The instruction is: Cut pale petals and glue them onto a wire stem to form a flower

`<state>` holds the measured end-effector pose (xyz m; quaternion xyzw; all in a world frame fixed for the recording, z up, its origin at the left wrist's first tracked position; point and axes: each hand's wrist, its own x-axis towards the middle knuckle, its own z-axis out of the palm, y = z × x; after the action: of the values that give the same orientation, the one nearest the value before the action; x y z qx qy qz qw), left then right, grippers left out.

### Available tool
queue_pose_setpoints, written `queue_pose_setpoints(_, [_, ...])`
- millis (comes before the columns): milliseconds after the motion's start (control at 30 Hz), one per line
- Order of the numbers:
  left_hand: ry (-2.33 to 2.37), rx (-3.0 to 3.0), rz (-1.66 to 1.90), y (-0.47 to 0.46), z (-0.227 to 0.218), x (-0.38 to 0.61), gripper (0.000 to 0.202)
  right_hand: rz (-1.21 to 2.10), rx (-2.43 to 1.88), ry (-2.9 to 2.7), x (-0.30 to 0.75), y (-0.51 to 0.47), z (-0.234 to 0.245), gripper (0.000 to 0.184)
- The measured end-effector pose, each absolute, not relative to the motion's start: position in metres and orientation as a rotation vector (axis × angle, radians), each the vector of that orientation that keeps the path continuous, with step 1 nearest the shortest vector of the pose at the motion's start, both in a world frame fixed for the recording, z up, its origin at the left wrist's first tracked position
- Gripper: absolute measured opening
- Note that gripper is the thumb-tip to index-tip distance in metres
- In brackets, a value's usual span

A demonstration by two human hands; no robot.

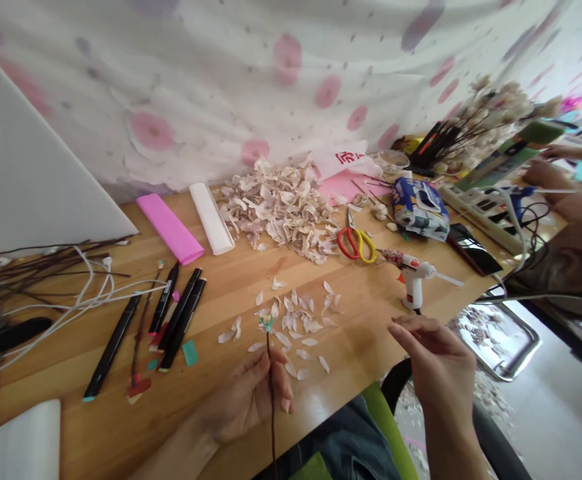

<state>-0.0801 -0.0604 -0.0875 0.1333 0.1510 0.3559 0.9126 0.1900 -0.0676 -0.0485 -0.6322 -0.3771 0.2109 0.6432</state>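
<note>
My left hand [251,397] is closed round a thin dark stem [271,373] that stands upright, with a small teal tip [265,324] at its top. My right hand [433,360] hovers just off the table's front edge, fingers curled together in a pinch; what it pinches is too small to make out. Between the hands, several loose pale petals [298,320] lie scattered on the wooden table [231,280]. A white glue gun [415,275] stands just beyond my right hand.
A big heap of petals [281,210], red-and-yellow scissors [355,243], pink [169,228] and white [211,218] rolls, black markers [178,313], dark twigs and white cables [45,287] lie about. A tissue pack, phone and power strip sit right. Another person's arm [571,200] reaches in at right.
</note>
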Motion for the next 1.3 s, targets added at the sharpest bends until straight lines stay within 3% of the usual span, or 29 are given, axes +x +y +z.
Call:
queue_pose_setpoints(133, [0.274, 0.299, 0.728, -0.057, -0.09, -0.084, 0.019, 0.525, -1.416, -0.971, 0.177, -0.067, -0.05, 0.013])
queue_pose_setpoints(467, [0.368, 0.34, 0.649, -0.058, -0.085, -0.083, 0.028, 0.641, -1.125, -1.438, 0.12, -0.059, -0.029, 0.018])
queue_pose_setpoints(600, [0.406, 0.375, 0.625, -0.059, -0.087, -0.083, 0.033, 0.542, -1.109, -1.592, 0.095, -0.056, -0.024, 0.017])
queue_pose_setpoints(733, [0.388, 0.373, 0.597, -0.059, -0.09, -0.082, 0.038, 0.469, -1.095, -1.637, 0.082, -0.049, -0.023, 0.009])
queue_pose_setpoints(1300, [0.376, 0.345, 0.543, -0.059, -0.083, -0.082, 0.033, 0.395, -1.119, -1.699, 0.086, -0.048, -0.024, 0.018])
